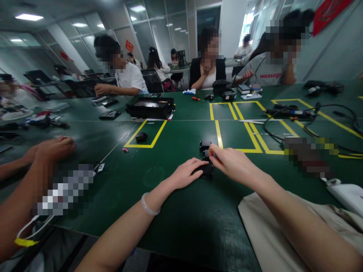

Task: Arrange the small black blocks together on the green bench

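Observation:
On the green table before me lies a black boxy part (pixel 207 170), seemingly in several sections one behind another. My left hand (pixel 187 173) rests beside it, fingers stretched out and their tips touching its near section. Over the middle section, my right hand (pixel 227 160) is bent down with thumb and fingers pinched together. Whatever is between those fingertips is hidden or too small to name. The far section (pixel 205 145) shows just beyond my right fingertips.
A black open case (pixel 151 107) stands at the back left. A small black block (pixel 141 136) sits inside yellow tape. Cables (pixel 309 117) lie at the right, beige cloth (pixel 261 219) near my right forearm. A co-worker's hands (pixel 56 147) are at the left. An orange screwdriver (pixel 197 99) lies farther back.

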Available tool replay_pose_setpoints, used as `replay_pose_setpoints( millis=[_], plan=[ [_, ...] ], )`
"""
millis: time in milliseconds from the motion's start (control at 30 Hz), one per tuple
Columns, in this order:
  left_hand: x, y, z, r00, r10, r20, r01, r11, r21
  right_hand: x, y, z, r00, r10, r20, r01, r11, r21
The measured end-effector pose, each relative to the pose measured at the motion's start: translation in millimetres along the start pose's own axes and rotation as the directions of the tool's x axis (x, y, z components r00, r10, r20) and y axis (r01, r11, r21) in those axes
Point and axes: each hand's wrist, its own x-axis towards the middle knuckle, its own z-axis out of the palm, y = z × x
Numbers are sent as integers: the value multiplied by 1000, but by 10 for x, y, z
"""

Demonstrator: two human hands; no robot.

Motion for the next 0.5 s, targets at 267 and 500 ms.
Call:
replay_pose_setpoints(
  millis=[267, 500],
  plan=[
    [-3, -11, -4, 1000, -4, 8, 4, 1000, -5, 14, -11, 7, 999, 35, 9, -34, 998, -59],
    [-3, -14, 3, 1000, -1, 2, 1, 1000, 6, 9, -10, 12, 999, 32, -19, -33, 998, -60]
  ],
)
